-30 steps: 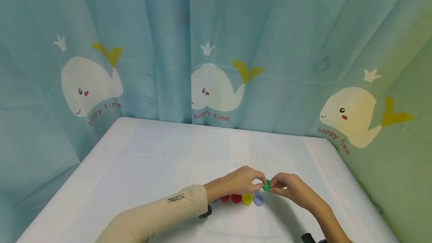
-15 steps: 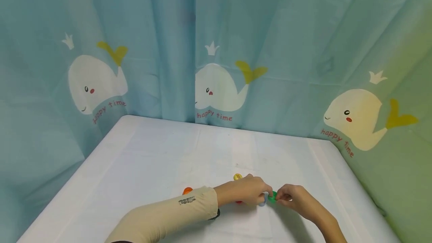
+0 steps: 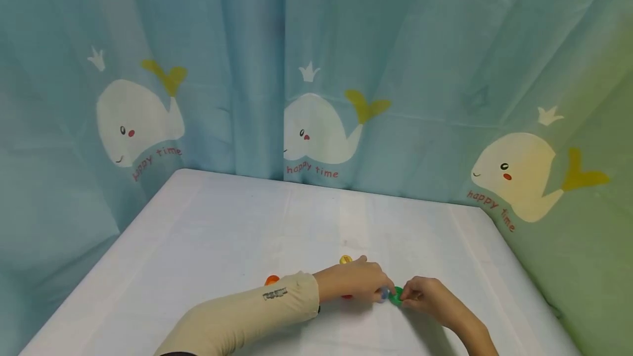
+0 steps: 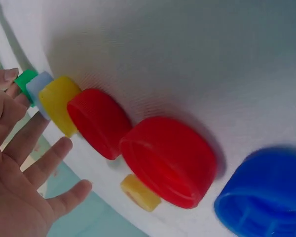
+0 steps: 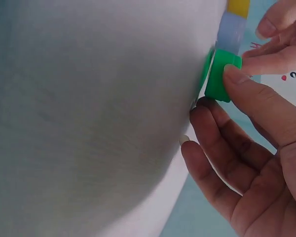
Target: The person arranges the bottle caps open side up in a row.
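In the head view, a green bottle cap lies at the right end of a row of caps. My right hand pinches it, and the thumb presses on its side in the right wrist view. My left hand reaches in from the left with fingers spread, a fingertip at the green cap. Beside the green cap stands a pale blue cap, followed by a yellow cap and two red caps, one smaller and one larger.
A dark blue cap stands apart from the larger red one. A small yellow cap lies behind the row, and an orange cap shows past my left sleeve. The white table ends at a whale-print curtain.
Both hands have come nearer to me with the green cap, from behind the row down beside the pale blue cap. The left hand's pinch on it has loosened.
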Demonstrator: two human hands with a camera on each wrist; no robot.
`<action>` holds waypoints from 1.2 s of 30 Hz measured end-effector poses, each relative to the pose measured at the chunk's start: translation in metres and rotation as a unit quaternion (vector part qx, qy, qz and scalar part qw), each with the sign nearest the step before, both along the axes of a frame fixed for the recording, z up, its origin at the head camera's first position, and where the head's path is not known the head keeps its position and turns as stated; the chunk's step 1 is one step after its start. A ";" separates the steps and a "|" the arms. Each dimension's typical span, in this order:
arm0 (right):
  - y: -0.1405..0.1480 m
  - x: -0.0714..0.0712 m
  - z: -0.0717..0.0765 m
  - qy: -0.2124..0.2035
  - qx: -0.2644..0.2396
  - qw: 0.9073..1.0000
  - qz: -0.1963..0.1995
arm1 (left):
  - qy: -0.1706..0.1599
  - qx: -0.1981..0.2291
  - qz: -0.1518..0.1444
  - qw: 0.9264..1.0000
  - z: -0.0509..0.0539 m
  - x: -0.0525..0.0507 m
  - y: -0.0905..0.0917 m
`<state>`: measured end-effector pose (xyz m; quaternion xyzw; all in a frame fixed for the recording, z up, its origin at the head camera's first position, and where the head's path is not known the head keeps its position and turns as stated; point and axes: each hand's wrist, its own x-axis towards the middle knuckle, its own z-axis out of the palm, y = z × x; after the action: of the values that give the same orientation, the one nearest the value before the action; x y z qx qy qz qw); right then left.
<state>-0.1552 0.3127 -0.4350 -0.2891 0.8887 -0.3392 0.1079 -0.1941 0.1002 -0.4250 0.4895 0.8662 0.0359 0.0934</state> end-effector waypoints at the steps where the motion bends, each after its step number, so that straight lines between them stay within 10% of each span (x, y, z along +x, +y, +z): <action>1: 0.000 0.000 0.000 -0.003 0.001 1.000 -0.002 | 0.001 -0.006 -0.001 1.000 0.000 0.001 -0.001; 16: -0.003 0.001 0.006 -0.014 0.047 0.999 -0.013 | -0.004 0.013 -0.014 1.000 0.002 -0.006 -0.014; 24: -0.030 -0.022 0.016 0.092 0.096 0.989 -0.069 | -0.014 0.064 0.111 0.992 0.009 -0.031 -0.056; 36: -0.064 -0.055 0.017 0.031 0.118 0.991 -0.052 | -0.069 0.031 0.199 0.977 0.002 -0.044 -0.074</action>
<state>-0.2099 0.2483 -0.4175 -0.2381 0.9391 -0.2283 0.0961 -0.2380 0.0260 -0.4233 0.3060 0.9364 0.1141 0.1285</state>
